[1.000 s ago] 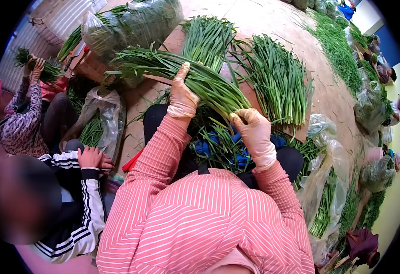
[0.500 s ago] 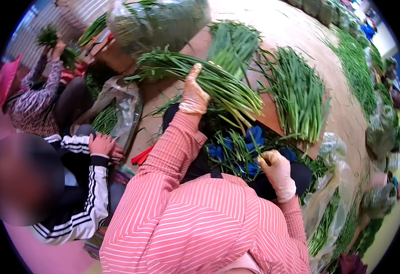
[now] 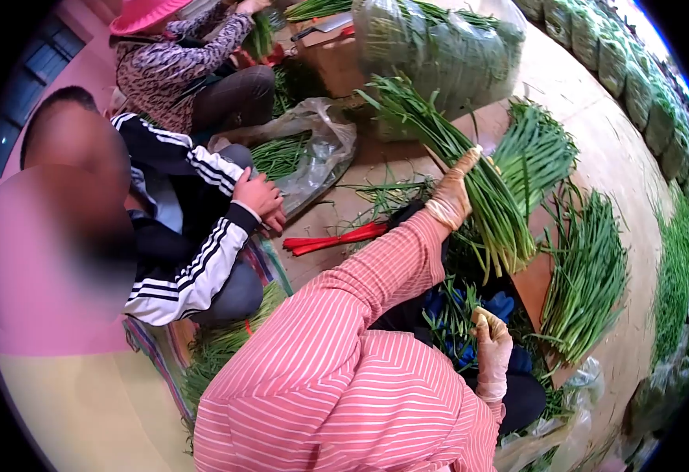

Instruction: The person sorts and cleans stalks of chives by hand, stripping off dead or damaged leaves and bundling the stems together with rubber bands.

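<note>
My left hand (image 3: 452, 198), in a pale thin glove, grips a bunch of long green chives (image 3: 482, 189) around its middle. The leafy tips point up and left, and the pale stem ends hang down to the right. My right hand (image 3: 495, 350), gloved too, is near my lap with its fingers curled together; what they hold, if anything, I cannot make out. Loose stalks (image 3: 458, 318) lie on blue cloth just left of it. Two more piles lie beyond: one pile of chives (image 3: 533, 153) behind the held bunch, another pile of chives (image 3: 584, 283) to the right.
A person in a striped-sleeve jacket (image 3: 179, 228) sits at my left, hands together. Behind, a person in a pink hat (image 3: 148, 14) handles greens. Red strips (image 3: 337, 237) lie on the floor. A knife (image 3: 321, 28) rests on a box near a large plastic-wrapped bundle (image 3: 447, 71).
My view has swung left, so everything sits further right in it. The bunch in my left hand now slants more steeply. My right hand stays near my lap, fingers curled.
</note>
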A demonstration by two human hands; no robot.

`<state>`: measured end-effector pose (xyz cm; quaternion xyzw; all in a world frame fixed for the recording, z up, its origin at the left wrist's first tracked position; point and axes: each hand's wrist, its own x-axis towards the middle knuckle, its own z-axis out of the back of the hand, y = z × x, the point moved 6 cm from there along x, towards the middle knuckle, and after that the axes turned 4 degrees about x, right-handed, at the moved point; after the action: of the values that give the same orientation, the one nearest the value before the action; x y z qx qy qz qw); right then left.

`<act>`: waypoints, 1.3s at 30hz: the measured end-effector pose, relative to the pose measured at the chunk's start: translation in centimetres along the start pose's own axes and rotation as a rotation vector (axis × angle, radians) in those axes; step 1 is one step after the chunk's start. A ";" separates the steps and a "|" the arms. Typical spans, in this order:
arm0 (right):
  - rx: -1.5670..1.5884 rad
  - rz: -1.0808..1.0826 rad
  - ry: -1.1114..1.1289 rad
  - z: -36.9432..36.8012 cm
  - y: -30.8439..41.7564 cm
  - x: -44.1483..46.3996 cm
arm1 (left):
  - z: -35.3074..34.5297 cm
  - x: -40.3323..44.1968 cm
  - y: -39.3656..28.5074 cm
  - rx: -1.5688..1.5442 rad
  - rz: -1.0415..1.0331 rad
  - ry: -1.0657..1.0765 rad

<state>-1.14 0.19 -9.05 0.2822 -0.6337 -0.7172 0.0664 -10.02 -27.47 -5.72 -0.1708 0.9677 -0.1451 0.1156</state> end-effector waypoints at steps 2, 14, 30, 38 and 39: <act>0.054 0.000 0.051 -1.1 -0.4 0.6 | 0.1 0.1 0.2 -0.004 0.036 0.010; 0.317 -0.220 0.158 -3.9 -1.8 1.5 | 0.2 0.5 0.3 -0.036 -0.067 0.003; 1.104 -0.185 0.160 -7.2 -1.1 6.0 | 0.2 0.4 -0.5 -0.022 -0.058 -0.009; 0.914 -0.184 0.003 -5.5 0.8 4.7 | -0.6 -0.4 -0.8 0.017 -0.044 0.021; 0.875 -0.145 0.072 -5.0 0.5 4.4 | -0.4 -0.5 -0.8 0.009 -0.038 0.001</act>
<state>-2.43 -6.28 -10.17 0.3521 -0.8534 -0.3742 -0.0876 -9.40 -27.88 -4.95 -0.1887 0.9636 -0.1516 0.1132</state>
